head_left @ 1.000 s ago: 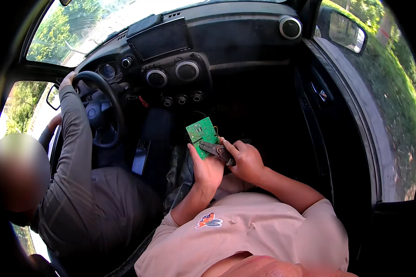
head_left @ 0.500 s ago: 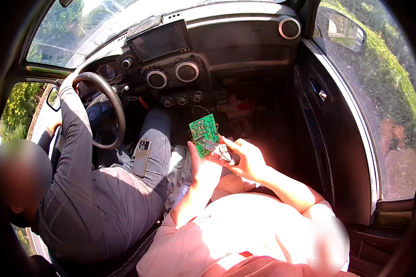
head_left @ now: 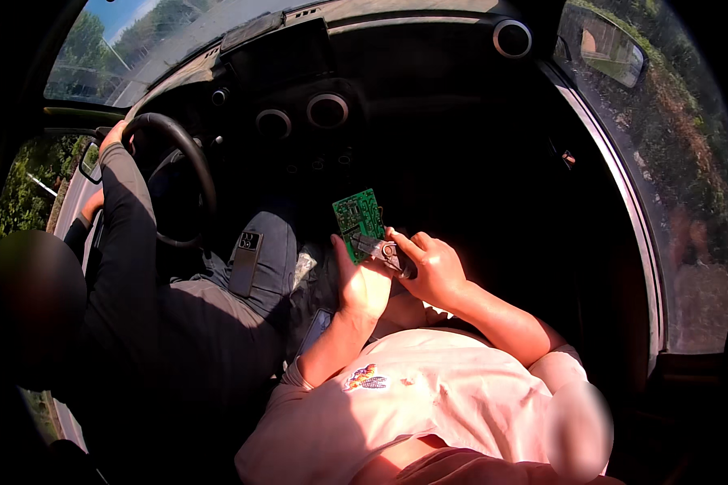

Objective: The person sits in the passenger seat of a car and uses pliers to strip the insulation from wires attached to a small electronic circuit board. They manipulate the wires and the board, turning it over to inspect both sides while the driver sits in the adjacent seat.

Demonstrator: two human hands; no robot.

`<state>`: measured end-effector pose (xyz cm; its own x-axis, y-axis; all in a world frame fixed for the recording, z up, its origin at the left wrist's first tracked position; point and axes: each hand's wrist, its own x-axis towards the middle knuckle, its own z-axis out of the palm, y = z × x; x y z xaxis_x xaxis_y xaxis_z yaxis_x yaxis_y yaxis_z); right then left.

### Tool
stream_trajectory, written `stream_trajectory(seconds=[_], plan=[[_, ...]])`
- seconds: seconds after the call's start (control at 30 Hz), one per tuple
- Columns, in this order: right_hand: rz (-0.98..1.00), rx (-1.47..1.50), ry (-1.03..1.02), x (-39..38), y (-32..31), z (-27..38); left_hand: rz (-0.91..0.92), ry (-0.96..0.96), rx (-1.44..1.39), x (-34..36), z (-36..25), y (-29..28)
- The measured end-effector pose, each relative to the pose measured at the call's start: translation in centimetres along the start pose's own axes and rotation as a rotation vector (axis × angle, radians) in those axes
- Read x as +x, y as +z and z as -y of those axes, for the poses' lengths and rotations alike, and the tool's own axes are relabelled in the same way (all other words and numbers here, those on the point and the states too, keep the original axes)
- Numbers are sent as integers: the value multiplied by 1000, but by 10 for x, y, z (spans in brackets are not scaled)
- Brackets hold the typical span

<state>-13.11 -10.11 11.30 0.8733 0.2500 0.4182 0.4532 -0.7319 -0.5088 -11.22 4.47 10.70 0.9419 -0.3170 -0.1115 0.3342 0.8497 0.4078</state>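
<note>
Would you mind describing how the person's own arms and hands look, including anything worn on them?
Both forearms are bare, rising from short sleeves of a pale pink T-shirt with a small colourful emblem on the chest. The left hand and right hand wear no gloves, and no watch, ring or bracelet can be made out. Strong sunlight falls across them.

Left hand point(head_left: 364, 284) raised, palm up; right hand point(head_left: 431, 267) alongside, fingers curled.
</note>
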Motion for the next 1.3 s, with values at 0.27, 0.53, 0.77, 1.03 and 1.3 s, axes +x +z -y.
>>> stream_trajectory(seconds=[0.27, 0.53, 0.77, 1.03, 1.3], plan=[[-24, 400, 146, 1, -1, -3, 2, -58, 76, 1, -11, 10], [-114, 599, 209, 1, -7, -14, 53, -47, -26, 0, -19, 9], [-118, 747, 374, -2, -7, -28, 60, -70, -155, -1, -23, 6], [-66, 989, 467, 2, -4, -29, 91, -128, -174, 3, -27, -4], [-91, 922, 440, 0, -1, -18, -24, -22, 125, 0, -18, 10]])
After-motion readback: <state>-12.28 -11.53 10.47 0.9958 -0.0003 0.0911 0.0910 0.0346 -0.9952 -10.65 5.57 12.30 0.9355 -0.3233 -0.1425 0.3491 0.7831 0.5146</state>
